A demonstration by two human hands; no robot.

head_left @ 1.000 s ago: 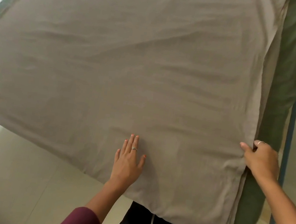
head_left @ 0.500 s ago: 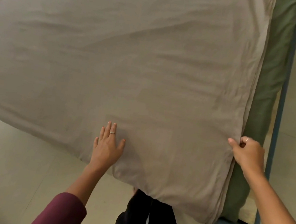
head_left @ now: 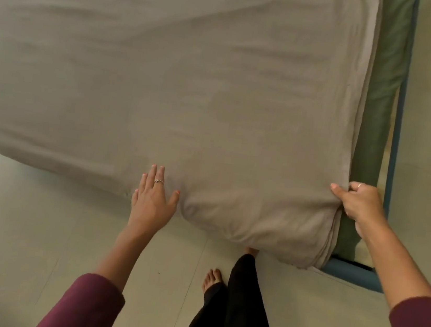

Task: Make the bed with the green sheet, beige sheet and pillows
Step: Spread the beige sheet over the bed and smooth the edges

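The beige sheet (head_left: 165, 74) lies spread over nearly the whole bed, with soft wrinkles. The green sheet (head_left: 384, 76) shows only as a strip along the right side, beneath the beige one. My left hand (head_left: 154, 196) rests flat with fingers apart on the beige sheet's near edge, where the cloth hangs over the mattress. My right hand (head_left: 359, 204) is closed on the beige sheet's right edge near the bed's corner, thumb on top. No pillows are in view.
A blue-grey bed frame (head_left: 351, 271) runs around the right side and near right corner. Pale tiled floor (head_left: 35, 235) lies in front of the bed. My legs in black trousers (head_left: 238, 317) and bare feet stand close to the corner.
My left hand has slid back along the beige sheet to its near edge. My right hand keeps its hold on the sheet's right edge. My head has drawn back, showing more floor.
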